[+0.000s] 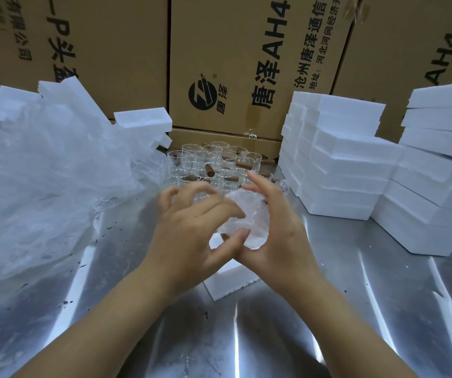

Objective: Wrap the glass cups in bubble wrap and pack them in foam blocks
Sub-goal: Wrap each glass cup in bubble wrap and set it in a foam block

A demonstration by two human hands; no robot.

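The person is holding a wrapped cup [246,222] up in the air with both hands, just over the middle of the counter [246,336]. The left hand [192,230] is pinching the crinkly wrap between its thumb and first finger, and its other fingers are curling up loose. The right hand [276,230] is cupping the other side, so its grip is bending softly round the bundle. A white foam block [230,279] is lying on the counter right under the hands. More glass cups [214,165] are standing together behind the hands. A big pile of bubble wrap [50,181] is sitting on the left. Tall stacks of foam blocks [342,165] are standing on the right. Brown cardboard boxes [233,50] are standing at the back.
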